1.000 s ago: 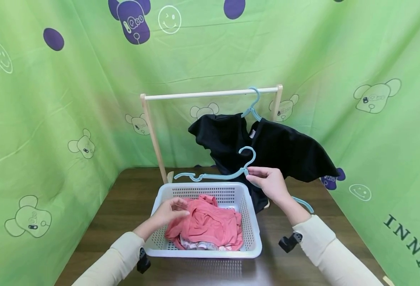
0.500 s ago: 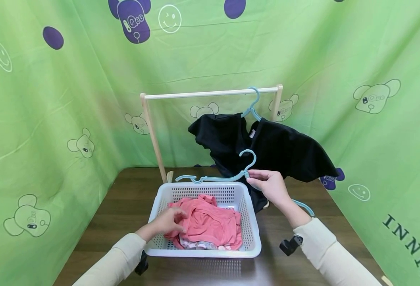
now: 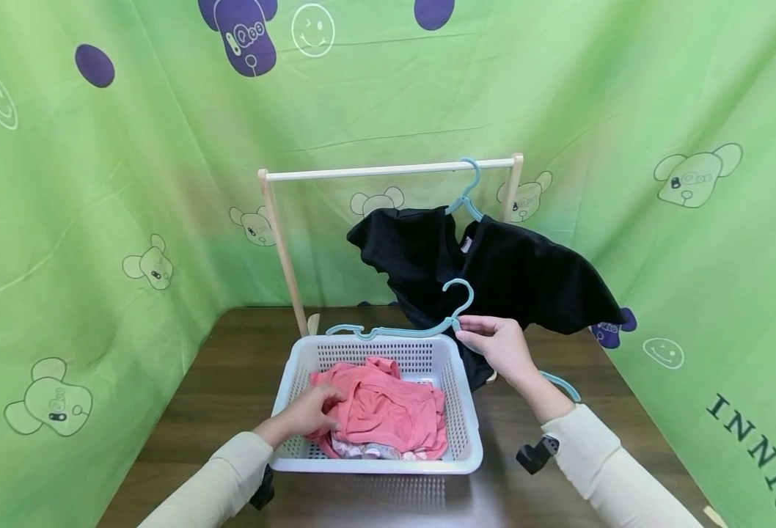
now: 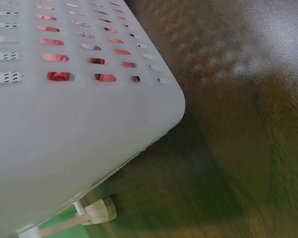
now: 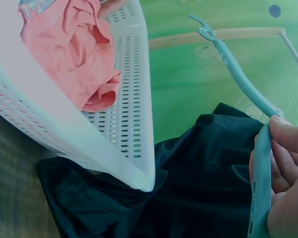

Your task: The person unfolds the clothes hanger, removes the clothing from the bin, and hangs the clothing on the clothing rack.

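A light blue clothes hanger (image 3: pixel 404 332) is pinched at its neck between the thumb and fingers of my right hand (image 3: pixel 499 345), its hook upward and one arm reaching left behind the basket. In the right wrist view the hanger (image 5: pixel 241 82) spans both sides of the grip. My left hand (image 3: pixel 305 411) is inside the white basket (image 3: pixel 477 433), at the left side of a crumpled pink garment (image 3: pixel 388 407), thumb and fingers apart. Under the pink cloth shows some pale patterned fabric (image 3: pixel 364 450). The left wrist view has only the basket's outer wall (image 4: pixel 89 119), not the hand.
Behind the basket stands a wooden rack with a white rail (image 3: pixel 375 171). A black garment (image 3: pixel 533 275) hangs from its right end on a blue hanger (image 3: pixel 472 187). Part of another blue hanger (image 3: pixel 562 385) lies on the brown table (image 3: pixel 196 411) under the right forearm.
My left hand has lowered a little toward the left side of the pink garment. The right hand and its hanger have sunk slightly.
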Demonstrator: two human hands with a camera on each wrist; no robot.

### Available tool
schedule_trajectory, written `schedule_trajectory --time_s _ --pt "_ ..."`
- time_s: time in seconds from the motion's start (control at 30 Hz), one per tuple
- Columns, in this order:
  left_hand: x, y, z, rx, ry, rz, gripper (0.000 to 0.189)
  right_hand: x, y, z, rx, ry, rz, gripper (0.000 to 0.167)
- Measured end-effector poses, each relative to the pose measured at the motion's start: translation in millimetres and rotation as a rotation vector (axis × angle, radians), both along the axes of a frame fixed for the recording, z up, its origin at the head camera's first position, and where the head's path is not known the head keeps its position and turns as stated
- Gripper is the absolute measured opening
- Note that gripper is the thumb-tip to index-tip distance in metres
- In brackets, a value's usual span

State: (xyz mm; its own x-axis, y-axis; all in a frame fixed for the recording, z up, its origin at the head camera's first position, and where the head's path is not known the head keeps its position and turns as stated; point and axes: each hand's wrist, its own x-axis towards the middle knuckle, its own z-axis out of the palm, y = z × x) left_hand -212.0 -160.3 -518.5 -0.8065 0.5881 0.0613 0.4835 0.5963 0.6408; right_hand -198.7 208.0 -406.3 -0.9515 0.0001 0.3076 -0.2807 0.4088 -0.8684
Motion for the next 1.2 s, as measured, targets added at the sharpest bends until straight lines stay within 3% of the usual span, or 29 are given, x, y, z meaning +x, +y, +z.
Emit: schedule_trajectory --time_s 0.23,0.5,0.63,0.73,0.87,1.1,1.2 --pt "-1.5 1.6 -3.6 0.005 0.011 0.033 0.025 0.8 0.0 -2.5 0.002 -0.015 -0.009 0.033" --pt "-1.6 2.8 -4.3 0.123 -0.003 0.046 0.01 1.0 -1.2 -2.6 -0.014 -0.02 -0.005 0.033" --pt "-0.6 4.1 -3.7 0.2 -0.026 0.046 0.008 14.4 -10.1 15.6 0.011 -0.017 -0.008 0.029" --pt "-0.1 4.1 -3.6 0.256 -0.048 0.047 0.006 15.1 -11.2 16.9 0.016 -0.017 -0.006 0.028" --pt "-1.0 3.9 -4.1 0.305 -0.086 0.076 0.004 0.6 -1.3 -2.8 0.0 -0.017 -0.004 0.031" --pt "-0.2 6.5 -4.2 0.359 -0.116 0.118 0.005 -1.1 1.0 -6.2 -0.002 -0.012 -0.005 0.033" --pt "5.2 8.1 4.8 0.393 -0.118 0.109 0.005 -0.9 0.9 -6.5 0.003 -0.01 -0.007 0.033"
